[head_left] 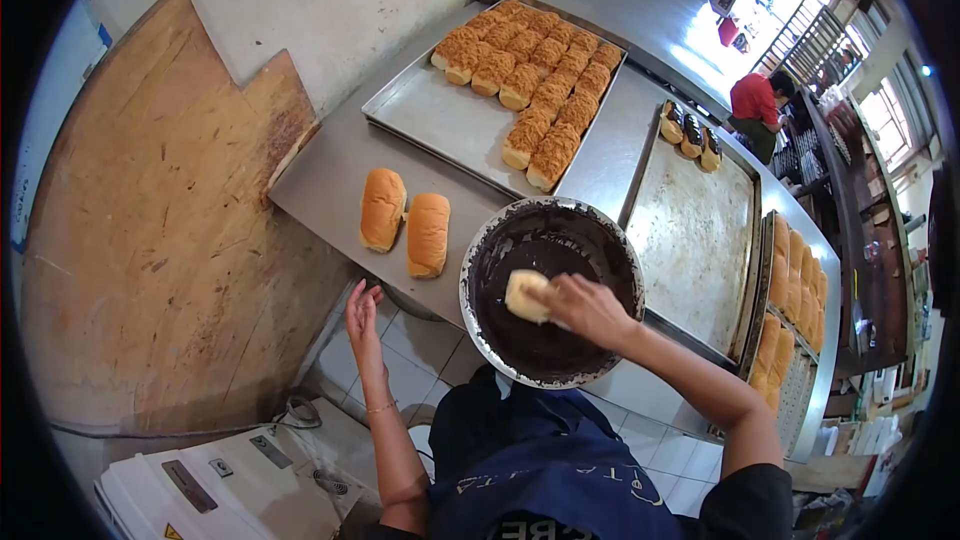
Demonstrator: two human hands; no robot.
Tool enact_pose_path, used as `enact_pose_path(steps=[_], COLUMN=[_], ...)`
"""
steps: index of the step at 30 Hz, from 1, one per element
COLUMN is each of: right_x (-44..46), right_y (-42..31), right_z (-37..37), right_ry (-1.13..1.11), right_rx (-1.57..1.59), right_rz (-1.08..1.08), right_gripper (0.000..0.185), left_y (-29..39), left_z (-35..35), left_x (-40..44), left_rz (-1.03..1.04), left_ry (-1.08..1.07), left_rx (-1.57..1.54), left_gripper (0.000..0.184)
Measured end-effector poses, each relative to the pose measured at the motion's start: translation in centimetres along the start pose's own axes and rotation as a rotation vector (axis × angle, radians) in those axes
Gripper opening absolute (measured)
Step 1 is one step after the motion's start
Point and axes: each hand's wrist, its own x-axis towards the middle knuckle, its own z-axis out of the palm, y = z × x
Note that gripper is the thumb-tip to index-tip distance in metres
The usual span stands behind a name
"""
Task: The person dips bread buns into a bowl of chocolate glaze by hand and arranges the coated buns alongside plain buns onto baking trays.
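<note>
My right hand point(592, 312) grips a bread bun point(526, 296), pale side up, inside a round metal bowl point(466, 292). Dark chocolate-coloured coating point(505, 338) lies in the bowl and smears its inner wall; whether the bun's underside touches it is hidden. Off the table's near edge, my left hand point(365, 318) hangs with fingers apart, holding nothing. Just beyond it, a golden bun point(382, 210) and a second bun point(428, 236) sit side by side on the steel table point(330, 175).
A tray point(430, 110) of crumb-topped buns stands behind the bowl. To the right, another tray point(690, 250) carries three chocolate-topped buns point(691, 136). Plain loaves point(795, 270) fill racks at the far right. A person in red point(755, 100) works in the background.
</note>
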Motion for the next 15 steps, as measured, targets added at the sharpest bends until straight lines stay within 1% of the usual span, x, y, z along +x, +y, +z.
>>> enact_pose_path(steps=[1, 3, 4, 5, 7, 8, 9, 11, 12, 14, 15], right_x=[0.0, 0.3, 0.8, 0.7, 0.1, -0.1, 0.0, 0.4, 0.5, 0.1, 0.2], right_y=[-0.5, 1.2, 1.7, 2.1, 0.6, -0.4, -0.8, 0.4, 0.9, 0.0, -0.8], right_z=[-0.5, -0.5, -0.8, -0.5, 0.2, 0.3, 0.0, -0.2, -0.1, 0.1, 0.3], right_ry=[-0.031, 0.065, 0.032, 0.035, 0.067, 0.067, -0.003, 0.046, 0.055, 0.02, 0.031], right_rx=[0.001, -0.11, -0.113, -0.175, -0.084, 0.008, -0.03, -0.089, -0.112, -0.219, 0.071], right_rz=[-0.02, 0.096, 0.239, 0.233, 0.011, -0.064, -0.077, 0.097, 0.194, 0.04, -0.041], right_gripper=[0.062, 0.062, 0.06, 0.061, 0.062, 0.063, 0.064, 0.066, 0.063, 0.059, 0.056], left_y=[0.0, 0.0, -0.1, -0.1, 0.1, 0.2, 0.2, 0.1, 0.2, 0.6, 0.8], left_z=[0.0, -0.1, -0.2, -0.2, 0.0, 0.1, 0.1, 0.1, 0.2, 0.6, 0.7], left_x=[0.2, 0.1, 0.1, 0.1, 0.2, 0.3, 0.3, 0.3, 0.3, 0.1, 0.1], left_rz=[0.002, 0.026, 0.024, 0.018, 0.018, 0.009, -0.001, 0.014, 0.032, 0.016, -0.003], left_ry=[-0.003, -0.012, -0.013, -0.009, -0.005, -0.004, -0.003, -0.012, -0.017, -0.005, 0.008], left_rx=[0.001, -0.01, -0.012, -0.008, -0.002, 0.009, 0.018, -0.001, -0.022, -0.024, -0.02], left_gripper=[0.041, 0.041, 0.041, 0.041, 0.041, 0.041, 0.041, 0.041, 0.041, 0.04, 0.039])
